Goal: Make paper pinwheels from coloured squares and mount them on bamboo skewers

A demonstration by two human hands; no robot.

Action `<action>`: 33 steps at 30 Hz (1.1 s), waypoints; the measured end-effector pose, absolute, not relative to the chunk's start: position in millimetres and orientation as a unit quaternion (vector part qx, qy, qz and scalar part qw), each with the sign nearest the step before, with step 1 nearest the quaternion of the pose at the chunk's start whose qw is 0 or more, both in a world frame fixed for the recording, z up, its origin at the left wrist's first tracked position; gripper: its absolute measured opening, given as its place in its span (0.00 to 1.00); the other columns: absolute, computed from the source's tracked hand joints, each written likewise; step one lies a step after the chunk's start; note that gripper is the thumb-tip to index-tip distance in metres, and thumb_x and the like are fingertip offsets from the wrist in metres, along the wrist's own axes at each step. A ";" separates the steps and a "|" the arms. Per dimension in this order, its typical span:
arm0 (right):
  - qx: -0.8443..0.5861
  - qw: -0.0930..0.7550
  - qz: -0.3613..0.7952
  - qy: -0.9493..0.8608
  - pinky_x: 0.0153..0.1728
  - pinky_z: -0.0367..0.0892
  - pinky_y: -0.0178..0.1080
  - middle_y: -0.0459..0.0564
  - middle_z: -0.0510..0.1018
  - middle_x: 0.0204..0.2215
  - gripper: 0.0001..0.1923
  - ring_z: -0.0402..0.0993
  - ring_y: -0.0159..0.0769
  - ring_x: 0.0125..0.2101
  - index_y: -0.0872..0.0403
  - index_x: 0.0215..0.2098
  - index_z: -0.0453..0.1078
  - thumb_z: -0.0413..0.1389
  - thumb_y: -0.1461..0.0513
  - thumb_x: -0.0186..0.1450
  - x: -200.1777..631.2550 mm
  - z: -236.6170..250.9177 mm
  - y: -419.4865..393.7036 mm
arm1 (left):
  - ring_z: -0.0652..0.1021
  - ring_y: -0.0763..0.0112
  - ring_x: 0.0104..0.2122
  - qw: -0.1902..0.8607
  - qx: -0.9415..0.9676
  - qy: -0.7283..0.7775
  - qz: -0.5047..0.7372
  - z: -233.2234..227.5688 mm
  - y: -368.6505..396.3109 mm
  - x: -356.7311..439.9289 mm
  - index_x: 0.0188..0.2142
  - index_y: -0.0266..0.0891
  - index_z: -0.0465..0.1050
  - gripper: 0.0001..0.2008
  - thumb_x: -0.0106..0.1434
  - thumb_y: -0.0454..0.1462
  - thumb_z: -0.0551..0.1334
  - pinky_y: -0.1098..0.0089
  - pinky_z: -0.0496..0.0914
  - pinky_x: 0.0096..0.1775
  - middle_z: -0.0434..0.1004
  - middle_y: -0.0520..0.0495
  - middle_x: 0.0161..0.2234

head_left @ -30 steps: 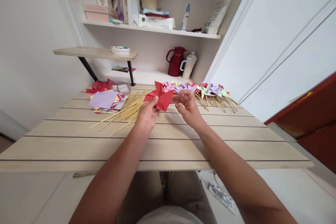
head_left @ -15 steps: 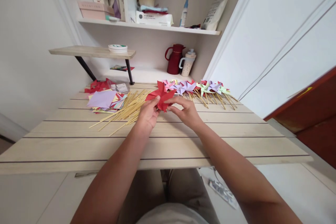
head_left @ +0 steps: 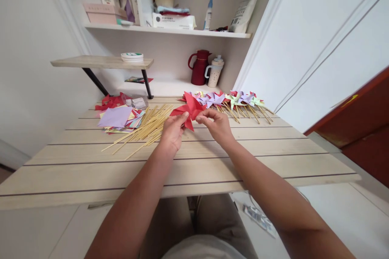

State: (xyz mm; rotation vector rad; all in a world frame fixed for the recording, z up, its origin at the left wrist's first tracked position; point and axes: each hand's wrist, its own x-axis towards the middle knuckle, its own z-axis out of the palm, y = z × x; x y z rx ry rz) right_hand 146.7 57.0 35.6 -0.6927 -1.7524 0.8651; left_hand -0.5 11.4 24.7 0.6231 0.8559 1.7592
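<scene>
Closest to you, your two bare forearms run up from the lower corners and meet over the middle of the pale slatted wooden table [head_left: 75, 170]. Your left hand [head_left: 172, 133] pinches the near left edge of a red paper pinwheel [head_left: 189, 110] between thumb and fingers, and your right hand [head_left: 217, 126] grips its right side with the fingertips [head_left: 200, 119] curled onto the paper, so both hands are closed on the same piece. The pinwheel is held just above the tabletop, tilted up toward you, a little beyond the table's middle, with its pointed vanes spreading outward. Left of your left hand lies a loose spread of bamboo sticks [head_left: 146, 127], fanned across the boards, their far ends touching a stack of coloured paper squares [head_left: 117, 118] with a lilac sheet on top. Beyond that stack sit red paper scraps [head_left: 109, 101] and a small clear packet [head_left: 139, 102]. To the right, just past the piece you hold, a row of finished pinwheels on sticks [head_left: 237, 101] lies along the table's far edge, in lilac, pink, green and red. Farther back, in the wall niche, a dark red jug [head_left: 199, 67] stands beside a speckled cream mug with a lid [head_left: 215, 73].
</scene>
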 end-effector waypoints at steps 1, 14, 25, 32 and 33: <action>-0.289 0.511 0.365 -0.723 0.36 0.67 0.41 0.45 0.78 0.25 0.12 0.71 0.36 0.29 0.52 0.26 0.75 0.64 0.54 0.61 146.5 35.7 57.2 | 0.78 0.71 0.31 0.516 0.262 0.359 0.732 25.0 11.2 0.0 0.28 0.36 0.80 0.14 0.45 0.40 0.78 0.69 0.69 0.39 0.82 0.46 0.30; -0.290 0.520 0.451 -0.665 0.33 0.69 0.40 0.46 0.76 0.23 0.18 0.71 0.35 0.26 0.52 0.25 0.72 0.66 0.48 0.58 142.0 28.4 63.0 | 0.79 0.69 0.31 0.490 0.292 0.380 0.729 27.3 9.8 4.1 0.28 0.37 0.80 0.14 0.45 0.41 0.78 0.67 0.70 0.40 0.82 0.46 0.30; -0.307 0.517 0.420 -0.679 0.30 0.65 0.39 0.45 0.75 0.22 0.19 0.68 0.33 0.25 0.52 0.23 0.69 0.67 0.48 0.56 140.3 33.9 57.7 | 0.78 0.70 0.31 0.488 0.291 0.387 0.726 25.2 11.6 3.6 0.28 0.37 0.81 0.14 0.44 0.42 0.78 0.69 0.70 0.40 0.83 0.45 0.31; -0.314 0.521 0.417 -0.676 0.29 0.63 0.38 0.45 0.74 0.21 0.18 0.67 0.33 0.24 0.52 0.23 0.68 0.66 0.50 0.56 140.1 36.4 56.5 | 0.79 0.70 0.31 0.491 0.291 0.389 0.723 24.7 11.6 3.7 0.28 0.37 0.81 0.13 0.46 0.41 0.78 0.68 0.70 0.40 0.82 0.45 0.31; -0.316 0.523 0.416 -0.674 0.29 0.63 0.37 0.45 0.74 0.21 0.18 0.66 0.32 0.24 0.52 0.23 0.68 0.66 0.50 0.56 140.2 36.8 56.2 | 0.78 0.70 0.31 0.493 0.291 0.390 0.722 24.7 11.5 3.7 0.28 0.37 0.81 0.13 0.46 0.41 0.78 0.68 0.69 0.39 0.82 0.45 0.31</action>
